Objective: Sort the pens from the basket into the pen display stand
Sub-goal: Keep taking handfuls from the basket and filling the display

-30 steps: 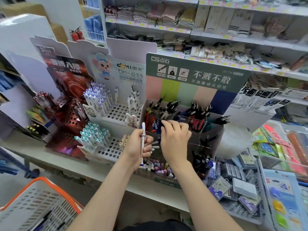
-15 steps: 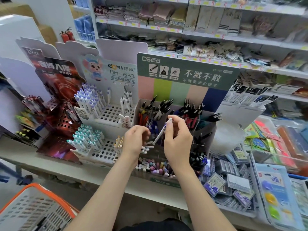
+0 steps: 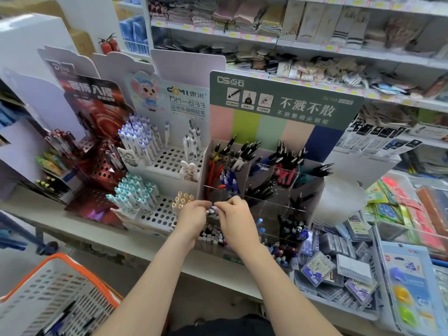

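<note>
Your left hand [image 3: 194,218] and right hand [image 3: 236,221] fingers are narrow, both pinching the small white-and-purple pen [image 3: 212,210] over the clear acrylic pen display stand [image 3: 274,205], likely to steady it for slotting upright. The orange-rimmed white plastic basket [image 3: 72,259] sits well down-left of your fingers.

Pen display stand [image 3: 271,190] at twelve o'clock on the surface [image 3: 48,212]; perforated rack [image 3: 167,163] at ten beside it; shelves [image 3: 266,42] behind; basket [image 3: 55,284] at seven; left hand [image 3: 194,219], right hand [image 3: 235,221] meeting at a pen [image 3: 213,210] before the stand.
</note>
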The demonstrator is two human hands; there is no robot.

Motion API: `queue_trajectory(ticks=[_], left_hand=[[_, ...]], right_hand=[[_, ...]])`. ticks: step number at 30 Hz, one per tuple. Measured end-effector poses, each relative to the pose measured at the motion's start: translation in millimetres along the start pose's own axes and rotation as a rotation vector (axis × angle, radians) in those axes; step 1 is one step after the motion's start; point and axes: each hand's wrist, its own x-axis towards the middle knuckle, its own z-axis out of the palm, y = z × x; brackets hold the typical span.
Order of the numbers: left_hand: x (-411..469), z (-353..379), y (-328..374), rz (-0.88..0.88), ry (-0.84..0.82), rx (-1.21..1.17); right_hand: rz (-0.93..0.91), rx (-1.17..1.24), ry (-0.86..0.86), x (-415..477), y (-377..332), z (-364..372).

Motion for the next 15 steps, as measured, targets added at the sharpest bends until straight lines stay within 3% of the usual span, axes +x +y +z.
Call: queue_trajectory(ticks=[7,11,15], left_hand=[[1,-10,-14,0.104,-0.073,0.110],[-6,-11,-19,0.254,0.052,0.167],[-13,-22,-24,0.327,0.227,0.194]], right_hand=[[0.116,0.086,0.103,-12,-4,9],[-0.012,0.145,0.124,-14,-5,8],[-0.070,0.191,-0.176,-11,-11,8]])
